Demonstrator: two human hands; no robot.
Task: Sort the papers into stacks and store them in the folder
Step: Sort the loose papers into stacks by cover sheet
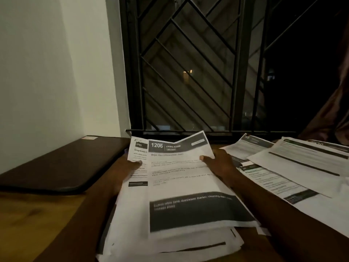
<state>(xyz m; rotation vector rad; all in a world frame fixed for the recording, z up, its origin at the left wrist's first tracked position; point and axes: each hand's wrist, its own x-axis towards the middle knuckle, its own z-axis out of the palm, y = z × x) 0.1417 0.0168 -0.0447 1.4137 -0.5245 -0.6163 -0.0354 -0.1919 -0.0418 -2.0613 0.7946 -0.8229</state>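
Observation:
I hold a thick stack of printed papers in front of me above the wooden table. Its top sheet is headed "1206 Living Room" and has a dark block near the bottom. My left hand grips the stack's left edge, thumb on a sheet numbered 3703 that sticks out from under the top one. My right hand grips the right edge with the thumb pressed on the top sheet. A dark closed folder lies flat on the table to the left, against the wall.
Several more printed sheets lie spread and overlapping on the table at the right. A barred window stands behind the table and a white wall at the left. A dark curtain hangs at the far right.

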